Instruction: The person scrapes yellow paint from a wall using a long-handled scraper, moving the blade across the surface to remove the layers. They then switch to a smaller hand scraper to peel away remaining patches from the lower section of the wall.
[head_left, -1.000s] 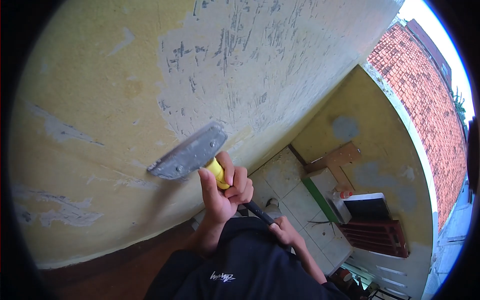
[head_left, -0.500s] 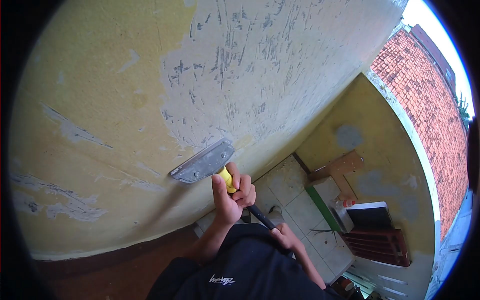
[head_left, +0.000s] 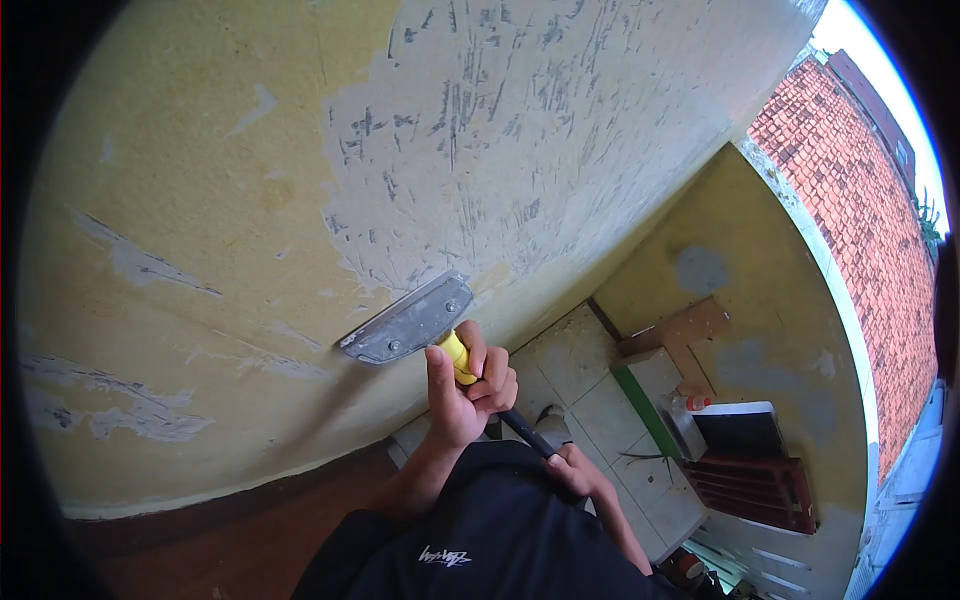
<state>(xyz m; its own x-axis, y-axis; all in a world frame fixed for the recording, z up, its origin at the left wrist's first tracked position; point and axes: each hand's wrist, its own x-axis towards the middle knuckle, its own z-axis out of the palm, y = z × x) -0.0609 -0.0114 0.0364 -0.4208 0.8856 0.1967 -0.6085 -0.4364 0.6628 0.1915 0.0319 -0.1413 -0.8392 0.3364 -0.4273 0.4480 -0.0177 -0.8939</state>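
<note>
The floor (head_left: 650, 500) is laid with pale tiles divided by thin darker joints, and small specks dot it towards the far corner. A box with a green side (head_left: 642, 408) sits on the tiles near the low wall, and some thin dark strands (head_left: 645, 457) (twigs or wires, too small to tell) lie beside it. A person's foot (head_left: 551, 412) rests on the tiles, partly hidden by dark clothing.
</note>
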